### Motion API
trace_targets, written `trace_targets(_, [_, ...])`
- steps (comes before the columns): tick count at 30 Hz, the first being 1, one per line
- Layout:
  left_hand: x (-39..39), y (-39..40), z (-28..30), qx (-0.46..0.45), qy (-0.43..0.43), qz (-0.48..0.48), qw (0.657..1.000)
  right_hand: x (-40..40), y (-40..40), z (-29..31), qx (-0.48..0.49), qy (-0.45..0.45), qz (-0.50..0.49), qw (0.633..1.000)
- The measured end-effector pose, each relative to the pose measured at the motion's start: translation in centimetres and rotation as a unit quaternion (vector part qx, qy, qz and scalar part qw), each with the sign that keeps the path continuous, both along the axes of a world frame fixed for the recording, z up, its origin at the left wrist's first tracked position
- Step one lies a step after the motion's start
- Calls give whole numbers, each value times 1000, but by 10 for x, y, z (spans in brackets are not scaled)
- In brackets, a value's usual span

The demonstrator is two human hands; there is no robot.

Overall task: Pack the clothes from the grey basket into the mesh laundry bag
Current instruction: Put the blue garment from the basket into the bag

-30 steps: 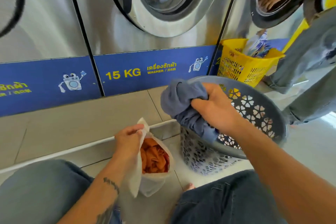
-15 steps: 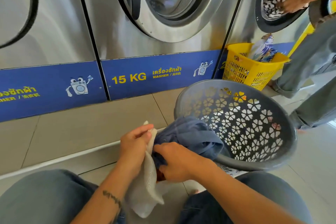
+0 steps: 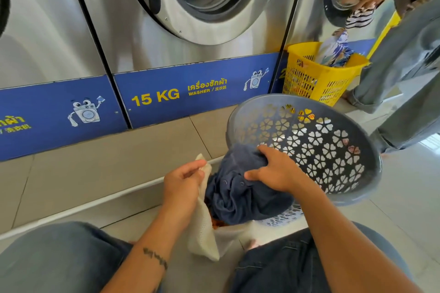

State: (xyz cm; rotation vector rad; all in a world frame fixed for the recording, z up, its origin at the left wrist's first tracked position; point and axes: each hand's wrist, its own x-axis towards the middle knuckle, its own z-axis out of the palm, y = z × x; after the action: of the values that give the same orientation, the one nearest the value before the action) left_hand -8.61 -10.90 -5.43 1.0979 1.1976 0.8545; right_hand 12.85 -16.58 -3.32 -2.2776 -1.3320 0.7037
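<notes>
A white mesh laundry bag (image 3: pixel 204 233) stands on the floor between my knees. My left hand (image 3: pixel 183 179) pinches its rim and holds the mouth up. A dark blue shirt (image 3: pixel 235 195) bulges out of the bag's mouth, with a bit of orange cloth showing under it. My right hand (image 3: pixel 276 171) lies on top of the shirt, fingers curled into the cloth. The grey basket (image 3: pixel 242 114), with flower-shaped holes, leans toward me just right of the bag; no clothes show in the part of its inside that I see.
Steel washers with blue bands line the wall behind a tiled step (image 3: pixel 95 166). A yellow basket (image 3: pixel 316 78) with clothes stands at the right. Another person (image 3: pixel 404 74) stands there, a hand pulling laundry from an open washer drum.
My right hand carried the blue shirt from above the grey basket down to the bag and now presses it into the mouth. My left hand kept hold of the bag's rim.
</notes>
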Motion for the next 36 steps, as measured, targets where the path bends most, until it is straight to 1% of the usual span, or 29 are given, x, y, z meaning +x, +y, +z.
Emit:
trace_targets(2, [0,2,-4,-18,6,8,1000,-11,-2,7,54,-101,9,993])
trace_targets(5, [-5,2,-15,-31,31,16,999,-38,-8,19,139,-245,31,959])
trace_targets(6, [-8,2,-18,-33,34,25,999,-50,-11,24,159,-276,52,947])
trace_targets(7, [-11,3,-20,-35,35,37,998,-63,-15,28,182,-287,76,938])
trace_targets(10, [-24,10,-27,-46,25,62,997,-102,-19,26,248,-259,138,923])
trace_targets(12, [-35,12,-29,-54,-6,68,996,-128,-17,9,253,-218,169,927])
trace_targets(14, [-45,13,-31,-59,-19,80,995,-147,-9,-19,210,-152,175,950])
trace_targets(16, [-53,14,-34,-66,-13,92,994,-151,-3,-46,152,-45,142,977])
trace_targets(17, [-56,13,-34,-64,-11,89,994,-149,-1,-60,123,3,130,984])
trace_targets(18, [-59,12,-34,-59,-7,79,995,-147,-1,-72,88,30,141,986])
trace_targets(21, [-65,7,-37,-24,31,27,999,-150,-4,-94,-13,29,230,973])
trace_targets(24, [-69,9,-40,-6,39,30,999,-148,1,-79,-57,48,275,959])
trace_targets(25, [-70,10,-40,-10,35,39,999,-143,2,-67,-50,46,282,957])
trace_targets(26, [-69,12,-39,-13,31,46,998,-136,2,-54,-23,39,279,959])
trace_targets(27, [-68,12,-39,-14,29,49,998,-128,2,-42,28,28,263,964])
trace_targets(28, [-67,13,-39,-14,26,53,998,-117,1,-30,93,-2,238,967])
trace_targets(29, [-65,13,-39,-15,23,57,998,-104,1,-22,157,-75,212,962])
trace_targets(30, [-63,13,-39,-19,21,60,998,-92,2,-15,174,-192,188,947])
trace_targets(31, [-61,13,-38,-25,21,62,998,-80,5,-8,121,-316,174,925])
trace_targets(32, [-59,13,-38,-32,20,61,997,-71,9,-4,30,-399,175,899])
trace_targets(33, [-58,13,-38,-38,21,60,997,-63,12,-3,-56,-443,186,876])
trace_targets(34, [-57,13,-38,-41,23,57,997,-56,14,-6,-107,-461,197,859])
trace_targets(35, [-57,12,-38,-43,26,51,997,-51,15,-9,-119,-467,204,852])
trace_targets(36, [-57,12,-39,-42,24,47,998,-47,14,-9,-106,-468,201,854])
